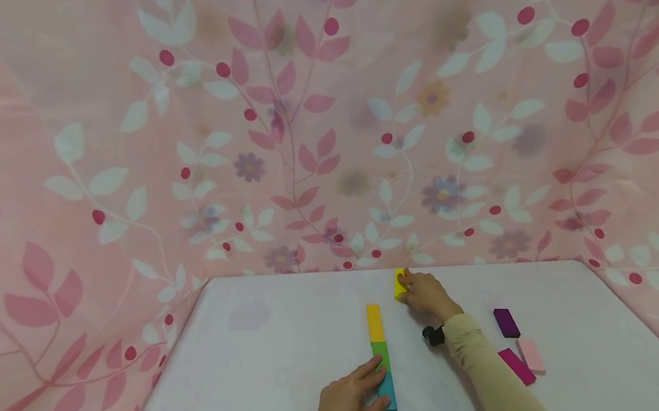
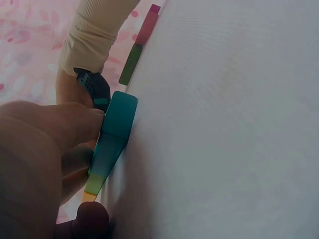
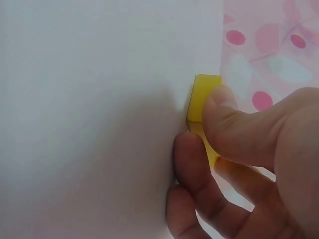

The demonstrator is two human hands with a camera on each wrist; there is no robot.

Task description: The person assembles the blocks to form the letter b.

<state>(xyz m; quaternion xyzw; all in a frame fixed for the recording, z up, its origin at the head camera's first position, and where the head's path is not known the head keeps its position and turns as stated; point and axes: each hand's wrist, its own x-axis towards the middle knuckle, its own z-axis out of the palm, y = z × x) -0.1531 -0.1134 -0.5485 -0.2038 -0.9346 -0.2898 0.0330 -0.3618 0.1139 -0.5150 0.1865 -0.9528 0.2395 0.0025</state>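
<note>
Close to the far edge of the white table, my right hand (image 1: pixel 428 296) grips a yellow block (image 3: pixel 203 98). Its thumb (image 3: pixel 224 117) lies over the block, and the other fingers are bent beneath and beside it. Nearer to me, an orange-yellow block (image 1: pixel 374 323), a green block (image 1: pixel 381 353) and a blue block (image 1: pixel 387 392) lie end to end in one straight row. My left hand (image 1: pixel 351 398) rests against this row from the left, fingertips on the green and blue blocks. In the left wrist view the thumb touches the side of the blue block (image 2: pixel 119 114).
Right of my right forearm lie a dark purple block (image 1: pixel 506 323), a pale pink block (image 1: pixel 531 355) and a magenta block (image 1: pixel 517 367). A black band (image 1: pixel 434 336) is on my right wrist. Behind the table (image 1: pixel 303 300) hangs a pink floral cloth (image 1: pixel 311 134).
</note>
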